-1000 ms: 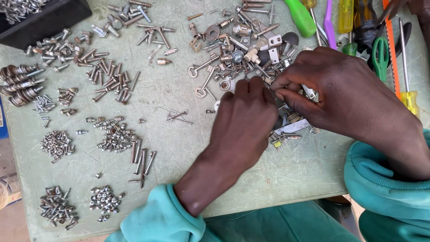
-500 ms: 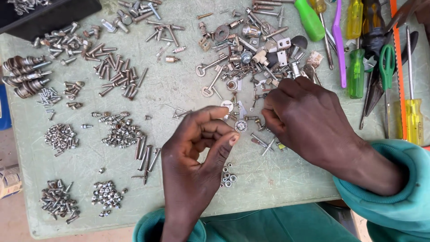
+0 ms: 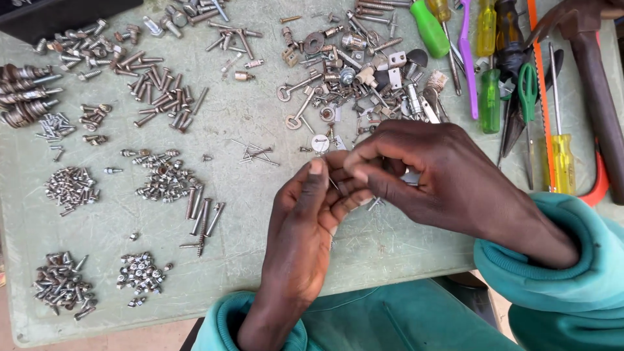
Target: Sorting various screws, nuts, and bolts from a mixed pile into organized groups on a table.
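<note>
My left hand (image 3: 305, 227) is raised over the pale green table (image 3: 247, 123), fingers curled, pinching a thin nail (image 3: 333, 183) between thumb and fingertips. My right hand (image 3: 435, 179) reaches in from the right and its fingertips meet the left hand's at the same small nail. Just beyond both hands lies a mixed heap of keys, bolts and brackets (image 3: 354, 71). A few loose thin nails (image 3: 257, 154) lie left of my fingers.
Sorted piles of screws (image 3: 71, 188), bolts (image 3: 156, 97), nuts (image 3: 140, 273) and long screws (image 3: 201, 218) cover the table's left half. Screwdrivers (image 3: 562, 143), green scissors (image 3: 523, 97) and a hammer (image 3: 598, 97) lie at the right. A dark tray (image 3: 58, 13) sits at the top left.
Both hands have drawn back from the mixed heap toward the table's near edge. My left hand has turned palm up and now pinches a nail, with the right fingertips meeting it.
</note>
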